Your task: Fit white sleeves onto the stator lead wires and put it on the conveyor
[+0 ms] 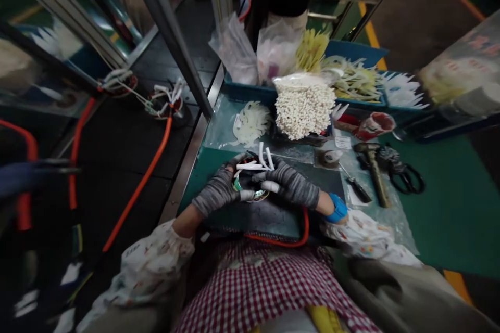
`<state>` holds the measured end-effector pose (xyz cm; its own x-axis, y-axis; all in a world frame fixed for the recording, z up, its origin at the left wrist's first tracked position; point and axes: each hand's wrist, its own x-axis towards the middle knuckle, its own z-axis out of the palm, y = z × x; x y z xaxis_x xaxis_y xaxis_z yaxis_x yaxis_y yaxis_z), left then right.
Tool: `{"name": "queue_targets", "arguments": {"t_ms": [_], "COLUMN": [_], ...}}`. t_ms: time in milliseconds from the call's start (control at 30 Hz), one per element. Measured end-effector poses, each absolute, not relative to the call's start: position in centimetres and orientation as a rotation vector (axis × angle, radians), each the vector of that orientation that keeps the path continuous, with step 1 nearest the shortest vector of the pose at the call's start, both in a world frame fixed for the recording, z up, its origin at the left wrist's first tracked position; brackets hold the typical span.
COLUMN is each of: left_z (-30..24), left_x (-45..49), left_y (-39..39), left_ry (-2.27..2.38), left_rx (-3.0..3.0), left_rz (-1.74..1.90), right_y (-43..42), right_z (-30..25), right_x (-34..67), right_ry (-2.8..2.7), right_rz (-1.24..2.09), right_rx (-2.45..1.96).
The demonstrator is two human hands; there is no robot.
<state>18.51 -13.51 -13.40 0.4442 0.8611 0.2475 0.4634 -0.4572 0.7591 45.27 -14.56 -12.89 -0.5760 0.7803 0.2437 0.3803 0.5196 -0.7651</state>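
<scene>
Currently the left hand [221, 187] and the right hand [292, 183], both in grey gloves, close around opposite sides of a ring-shaped part [236, 184] above a dark mat [242, 216] on the green desk [449, 192]. White sleeves [250, 166] stick up from the part between the hands, and an orange cable [305, 229] curves along the desk's near edge. Beyond, a thick bundle of pale tubes [304, 106] stands out; to the right, a hammer [377, 177] lies just beside black-handled scissors [410, 178].
</scene>
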Motion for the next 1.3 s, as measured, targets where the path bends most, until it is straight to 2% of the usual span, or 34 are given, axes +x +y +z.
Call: {"name": "queue_targets", "arguments": {"t_ms": [133,267,467,633,767,933,1033,1133,1300], "left_z": [-13.2,-12.0,-11.3,-13.1,-13.7,-14.8,-16.1,-17.2,-17.7], "left_x": [17.7,18.5,19.5,18.6,17.6,17.6,18.6,19.9,20.6], "left_y": [-14.8,-16.0,-18.0,-19.6,-18.7,-18.0,-19.3,-20.5,-19.0], "left_ry": [1.349,1.14,1.127,1.126,1.089,1.149,1.277,1.402,1.207], "left_rx": [2.414,2.789,3.027,3.2,3.196,2.936,2.787,2.702,2.647], "left_rz": [0.853,0.621,0.285,0.19,0.389,0.918,1.018,1.088,1.135], "right_y": [-14.3,-15.3,-13.7,-11.2,-10.5,-13.0,-16.3,-19.2,-21.3], "right_z": [-14.1,-14.1,-12.6,-12.3,-12.4,-10.6,-8.2,-6.4,-7.7], "right_x": [44.4,44.1,49.4,53.8,53.5,51.7,51.1,49.8,46.0], "right_ry": [-2.046,-1.867,-1.462,-1.48,-1.55,-1.391,-1.184,-1.3,-1.468], "right_rz": [0.83,0.737,0.048,-0.273,-0.158,0.202,0.31,0.471,0.321], "right_rx": [-0.974,-1.08,-1.493,-1.771,-1.627,-1.268,-1.248,-1.28,-1.329]}}
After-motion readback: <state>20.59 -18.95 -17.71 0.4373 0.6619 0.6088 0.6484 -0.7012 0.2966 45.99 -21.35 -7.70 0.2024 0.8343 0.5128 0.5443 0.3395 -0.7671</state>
